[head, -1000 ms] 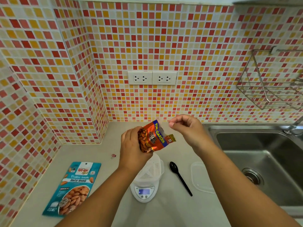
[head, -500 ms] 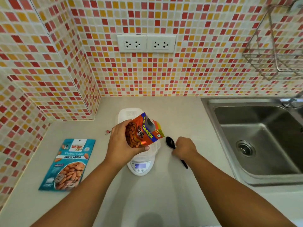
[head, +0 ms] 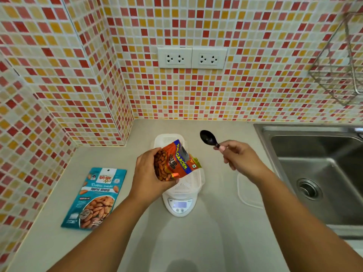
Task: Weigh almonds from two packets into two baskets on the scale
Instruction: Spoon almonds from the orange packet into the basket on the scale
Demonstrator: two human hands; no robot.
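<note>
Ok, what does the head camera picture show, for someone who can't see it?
A left hand holds an open orange almond packet over a white basket on a scale; the right hand lifts a black plastic spoon. A teal almond packet lies nearby.

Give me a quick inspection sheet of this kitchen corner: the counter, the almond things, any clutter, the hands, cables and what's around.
Surface: pale counter, meeting tiled walls in a corner.
Job's things: orange almond packet, open, held over the white basket on the scale; teal almond packet lying flat to the left; black spoon lifted off the counter.
Clutter: a clear lid-like piece lying right of the scale.
Hands: left hand grips the orange almond packet; right hand holds the black spoon by its handle.
Cables: nothing seen.
Surroundings: double wall socket, steel sink, wire rack.
</note>
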